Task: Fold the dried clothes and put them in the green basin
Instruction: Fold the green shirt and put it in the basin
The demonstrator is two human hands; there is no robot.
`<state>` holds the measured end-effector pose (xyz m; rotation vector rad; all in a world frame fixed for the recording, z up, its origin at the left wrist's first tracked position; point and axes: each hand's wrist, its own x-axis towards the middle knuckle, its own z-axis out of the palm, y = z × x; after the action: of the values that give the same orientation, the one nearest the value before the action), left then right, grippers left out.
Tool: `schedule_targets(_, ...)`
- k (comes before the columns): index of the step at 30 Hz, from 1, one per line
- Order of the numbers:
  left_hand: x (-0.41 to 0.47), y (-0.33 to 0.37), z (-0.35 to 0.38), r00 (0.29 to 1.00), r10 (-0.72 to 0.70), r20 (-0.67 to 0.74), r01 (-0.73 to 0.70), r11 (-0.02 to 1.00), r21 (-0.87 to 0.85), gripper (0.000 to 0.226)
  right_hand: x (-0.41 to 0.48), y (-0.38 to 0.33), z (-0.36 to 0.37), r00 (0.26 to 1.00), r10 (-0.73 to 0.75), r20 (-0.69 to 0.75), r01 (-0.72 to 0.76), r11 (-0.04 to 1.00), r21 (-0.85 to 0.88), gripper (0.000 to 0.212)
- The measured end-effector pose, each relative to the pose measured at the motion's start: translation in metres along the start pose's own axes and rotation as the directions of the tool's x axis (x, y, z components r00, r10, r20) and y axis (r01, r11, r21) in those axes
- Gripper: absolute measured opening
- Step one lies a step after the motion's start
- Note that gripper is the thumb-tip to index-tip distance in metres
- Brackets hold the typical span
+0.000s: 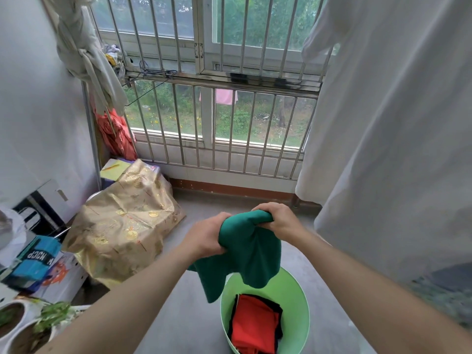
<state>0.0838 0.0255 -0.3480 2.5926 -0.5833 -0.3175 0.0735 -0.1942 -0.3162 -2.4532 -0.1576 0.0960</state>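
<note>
Both hands meet out in front of the person, above the floor. The left hand [208, 235] clenches one bunched edge of a dark green cloth [245, 251]. The right hand [277, 221], just beside it and slightly farther out, grips the gathered top of the same cloth, fingers curled round the fabric. Between the two fists the cloth is crumpled; below them it hangs loose in uneven folds, its lower edge drooping past the left wrist. Directly beneath the hands, nearer the person, stands the green basin [298, 292] on the concrete floor [194, 315]. The hanging cloth overlaps the basin's far rim from this viewpoint, though whether it touches cannot be told. Inside the basin lies a folded red garment [255, 323] on top of a dark garment [279, 309], whose edges show around it. To the right of the right hand hangs a large white garment [383, 123]. To the left of the left hand sits a heap covered by gold patterned fabric [125, 226], and nearer the left forearm are a blue box [35, 259] and white plant pots [15, 318]. Beyond both hands stands a barred window [229, 123].
</note>
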Motion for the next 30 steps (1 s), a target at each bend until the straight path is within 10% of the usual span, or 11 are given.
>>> schedule_targets(3, -0.001, -0.006, 0.005, 0.994, -0.062, -0.095, 0.064, 0.998, 0.016, 0.035, -0.008, 0.011, -0.003, 0.998, 0.063, 0.010, -0.064, 0.995, 0.075, 0.032)
schedule_targets(11, 0.007, -0.013, -0.001, 1.000, -0.013, -0.025, 0.012, 0.999, -0.041, 0.054, -0.021, 0.038, 0.002, 0.966, 0.254, -0.039, -0.244, 0.955, 0.171, 0.003)
schedule_targets(15, 0.012, -0.015, 0.010, 0.998, -0.032, 0.050, 0.038, 0.993, -0.108, 0.050, -0.019, 0.044, 0.031, 0.910, 0.412, 0.056, -0.388, 0.792, 0.472, 0.018)
schedule_targets(21, 0.019, -0.027, 0.036, 0.983, -0.032, 0.182, 0.063, 0.983, -0.171, 0.040, -0.015, 0.061, 0.063, 0.829, 0.556, 0.055, -0.539, 0.772, 0.337, 0.016)
schedule_targets(27, 0.042, -0.050, 0.094, 0.958, -0.099, 0.270, 0.153, 0.970, -0.187, 0.031, -0.034, 0.083, 0.100, 0.737, 0.603, 0.306, -0.630, 0.446, 0.636, 0.014)
schedule_targets(30, 0.048, -0.057, 0.124, 0.938, -0.100, 0.333, 0.155, 0.978, -0.143, 0.027, -0.049, 0.109, 0.128, 0.783, 0.536, 0.315, -0.606, 0.546, 0.578, 0.040)
